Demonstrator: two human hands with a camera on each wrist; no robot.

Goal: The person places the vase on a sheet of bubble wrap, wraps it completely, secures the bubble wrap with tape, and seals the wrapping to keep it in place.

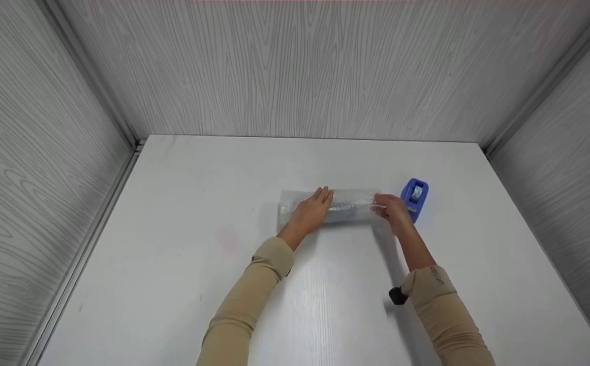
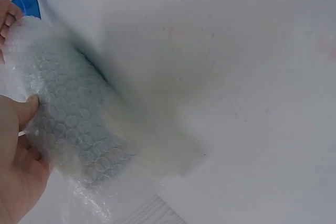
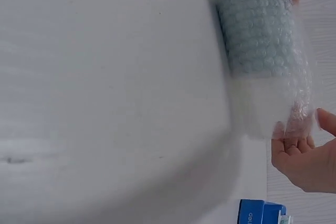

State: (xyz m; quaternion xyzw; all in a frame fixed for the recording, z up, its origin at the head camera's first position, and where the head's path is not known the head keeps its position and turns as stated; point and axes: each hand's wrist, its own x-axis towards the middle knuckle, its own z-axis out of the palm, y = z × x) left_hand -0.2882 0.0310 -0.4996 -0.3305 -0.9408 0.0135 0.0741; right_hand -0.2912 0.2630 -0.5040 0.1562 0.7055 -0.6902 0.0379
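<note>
A booth-like workspace: white tabletop, wood-grain walls on three sides, tape dispenser, bubble wrap.

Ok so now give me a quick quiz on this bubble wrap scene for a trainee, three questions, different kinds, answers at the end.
1. Multiple choice: what do the left hand and the right hand both touch?
A) a newspaper
B) bubble wrap
C) a towel

2. True or false: the tape dispenser lies closer to the left hand than to the right hand.

3. Fill in the blank: in the head view, the left sleeve is ____ in colour.

Key:
1. B
2. False; it lies beside the right hand.
3. Beige
</note>
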